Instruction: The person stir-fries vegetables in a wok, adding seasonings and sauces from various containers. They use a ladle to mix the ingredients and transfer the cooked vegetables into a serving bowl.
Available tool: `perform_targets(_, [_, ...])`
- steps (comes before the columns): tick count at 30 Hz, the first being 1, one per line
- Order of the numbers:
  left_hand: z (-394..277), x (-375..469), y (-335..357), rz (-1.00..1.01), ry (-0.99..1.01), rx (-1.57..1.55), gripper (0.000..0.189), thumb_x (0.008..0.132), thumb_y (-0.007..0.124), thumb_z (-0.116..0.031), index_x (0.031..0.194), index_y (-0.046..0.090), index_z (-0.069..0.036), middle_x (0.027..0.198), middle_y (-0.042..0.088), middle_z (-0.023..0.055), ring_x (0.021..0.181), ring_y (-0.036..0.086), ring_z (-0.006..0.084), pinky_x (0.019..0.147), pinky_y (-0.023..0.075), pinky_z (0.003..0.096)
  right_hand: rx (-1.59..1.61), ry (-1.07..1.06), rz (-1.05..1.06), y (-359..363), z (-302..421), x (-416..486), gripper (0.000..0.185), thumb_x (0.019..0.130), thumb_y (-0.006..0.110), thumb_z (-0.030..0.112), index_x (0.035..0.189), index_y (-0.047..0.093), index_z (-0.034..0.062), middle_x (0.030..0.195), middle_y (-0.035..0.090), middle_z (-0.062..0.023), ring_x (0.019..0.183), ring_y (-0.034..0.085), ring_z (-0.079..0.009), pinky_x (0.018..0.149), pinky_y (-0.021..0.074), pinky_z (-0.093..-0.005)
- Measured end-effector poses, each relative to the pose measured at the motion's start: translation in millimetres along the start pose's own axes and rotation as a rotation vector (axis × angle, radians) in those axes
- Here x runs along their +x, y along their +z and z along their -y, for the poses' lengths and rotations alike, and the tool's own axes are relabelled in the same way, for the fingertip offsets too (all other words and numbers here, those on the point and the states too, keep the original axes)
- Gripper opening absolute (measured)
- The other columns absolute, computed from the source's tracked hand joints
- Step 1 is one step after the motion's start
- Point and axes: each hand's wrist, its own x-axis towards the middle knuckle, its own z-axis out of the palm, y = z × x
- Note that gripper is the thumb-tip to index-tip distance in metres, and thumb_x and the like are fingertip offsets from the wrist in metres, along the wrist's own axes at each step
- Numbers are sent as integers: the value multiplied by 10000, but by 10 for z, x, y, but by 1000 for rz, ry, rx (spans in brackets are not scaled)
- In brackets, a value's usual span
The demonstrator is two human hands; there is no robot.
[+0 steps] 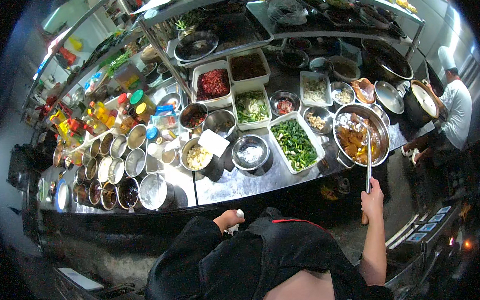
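My right hand (pixel 372 199) grips the wooden handle of a long metal ladle (pixel 369 167), whose far end dips into a large steel pot (pixel 340 157) at the right of the counter. The pot holds brown chunks in an amber, oily liquid. Near my waist, my left hand (pixel 228 220) is closed around a white cloth (pixel 239 213), or something like one; most of it is hidden. Left of the pot stand a white tray of chopped greens (pixel 297 142), a small bowl of pale pieces (pixel 317 119) and a shiny steel bowl (pixel 250 152).
Steel canisters (pixel 127 192) of sauces and seasonings crowd the counter's left, with bottles (pixel 98 119) behind. A tub of chopped red peppers (pixel 212 84) stands below a metal shelf (pixel 225 47). A co-worker in white (pixel 455 103) stands at far right, beside a big dark pot (pixel 423 99).
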Motion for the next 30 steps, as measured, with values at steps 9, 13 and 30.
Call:
perform_targets(9, [-33,300,-24,174,107,232,517,796,677,-467,1106,679,-52,1079,687,206,1031,639,380,869,503,455,180,-146,-299,42,-92,-764,529,839,617,-5,1342,467,53,1213,609,-203,1107,620,-369,916,502,-399])
perform_targets(13, [210,871,-26,404,129,385,551,886,562,-499,1219,621,-63,1231,622,197,1149,583,359,925,473,444,225,-183,-560,294,-634,-1604,531,886,581,17,1397,441,57,1269,579,-155,1036,627,-213,868,523,-356])
perform_targets(30, [-2272,1929,822,730,405,982,503,956,505,-440,1287,568,-66,1248,604,162,1117,580,316,891,476,415,139,1289,-1877,2330,-919,-6486,515,904,549,14,1367,323,24,974,552,-129,777,578,-209,654,477,-336])
